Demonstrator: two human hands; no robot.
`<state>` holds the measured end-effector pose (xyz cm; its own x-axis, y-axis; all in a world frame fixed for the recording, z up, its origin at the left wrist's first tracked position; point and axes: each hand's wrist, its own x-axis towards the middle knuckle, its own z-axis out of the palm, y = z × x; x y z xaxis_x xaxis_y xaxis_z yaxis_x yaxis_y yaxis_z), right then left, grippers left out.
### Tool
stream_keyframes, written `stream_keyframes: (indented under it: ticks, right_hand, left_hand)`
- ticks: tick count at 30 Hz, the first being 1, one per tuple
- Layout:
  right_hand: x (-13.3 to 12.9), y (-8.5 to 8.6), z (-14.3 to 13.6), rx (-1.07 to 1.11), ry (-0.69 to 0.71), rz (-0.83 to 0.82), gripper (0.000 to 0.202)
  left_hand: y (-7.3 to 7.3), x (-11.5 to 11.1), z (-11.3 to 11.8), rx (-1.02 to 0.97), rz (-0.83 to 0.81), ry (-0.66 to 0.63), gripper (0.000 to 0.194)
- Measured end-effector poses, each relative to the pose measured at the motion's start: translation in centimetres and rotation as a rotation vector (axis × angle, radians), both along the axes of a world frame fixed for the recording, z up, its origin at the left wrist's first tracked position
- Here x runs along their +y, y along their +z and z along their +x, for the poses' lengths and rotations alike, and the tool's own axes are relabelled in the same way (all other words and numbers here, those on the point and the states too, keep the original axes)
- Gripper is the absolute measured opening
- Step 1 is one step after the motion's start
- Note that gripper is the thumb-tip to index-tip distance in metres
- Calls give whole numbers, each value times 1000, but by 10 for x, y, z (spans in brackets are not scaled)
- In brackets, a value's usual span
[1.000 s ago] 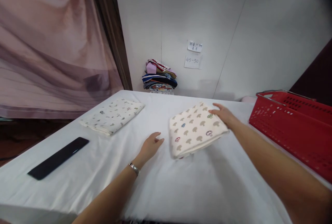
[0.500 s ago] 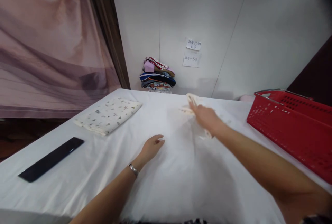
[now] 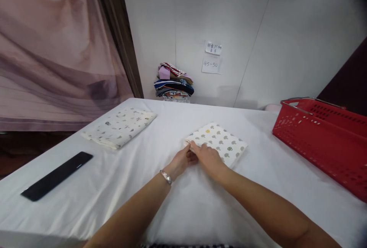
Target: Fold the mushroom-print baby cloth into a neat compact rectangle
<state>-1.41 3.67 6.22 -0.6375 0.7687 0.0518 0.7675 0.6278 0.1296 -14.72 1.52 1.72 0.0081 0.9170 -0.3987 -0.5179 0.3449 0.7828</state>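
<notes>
A person's two bare hands meet at the centre of the frame, on the left corner of a folded white cloth with a mushroom print (image 3: 220, 141), which lies on a white-covered table (image 3: 169, 125). Judging from its shape, most of the folding is done: the cloth is a compact, flat, four-sided bundle, turned so that a corner points toward the top of the frame. What seems left is at the left corner, where layers show at the edge and both hands are busy; neither has let go of the spot. The left hand (image 3: 180, 162), a silvery bracelet (image 3: 166, 177) at its wrist, comes in from the lower left with its fingers curled; the right hand (image 3: 210, 160) reaches over the near edge, its fingertips touching the left hand's at the corner (whether either one truly pinches the fabric is hidden). The print is mostly grey-beige mushrooms on off-white, with one yellow motif near the top and a greenish one toward the right; the surface looks smooth, the material soft and thin. Left of centre lies a second pale printed cloth (image 3: 123, 127), also folded flat, well apart from the hands. A red basket (image 3: 318, 148) stands at the right edge.
</notes>
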Motion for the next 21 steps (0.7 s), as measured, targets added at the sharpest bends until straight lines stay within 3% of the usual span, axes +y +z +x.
stream_keyframes:
  ticks: [6,14,17,21]
  right_hand:
    - [-14,-21,11,171,64,-88,65]
    - [-14,-13,32,439,75,-224,32]
    - [-21,-24,34,463,130,-216,34]
    - [-31,-53,37,423,203,-134,54]
  left_hand:
    - [1,9,1,-46,-10,231,42]
    - [0,16,-9,-35,76,238,38]
    - [-2,30,-8,109,35,280,47]
    - [-11,45,-9,486,-2,438,79]
